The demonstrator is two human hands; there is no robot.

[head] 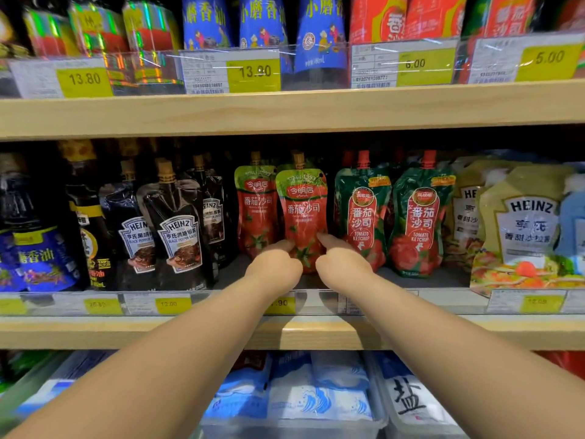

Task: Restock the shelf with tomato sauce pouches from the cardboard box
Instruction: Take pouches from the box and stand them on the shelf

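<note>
A red tomato sauce pouch point(303, 210) with a green top and a gold cap stands upright on the middle shelf point(316, 331). My left hand point(275, 267) holds its lower left edge and my right hand point(342, 264) holds its lower right edge, fingers curled round the bottom. A second identical pouch point(254, 204) stands just behind it to the left. The cardboard box is not in view.
Two green and red ketchup pouches point(362, 210) stand to the right, then Heinz salad dressing pouches point(522, 229). Black Heinz pepper sauce pouches point(177, 229) stand to the left. Bottles fill the upper shelf point(285, 112). Salt bags point(316, 397) lie in bins below.
</note>
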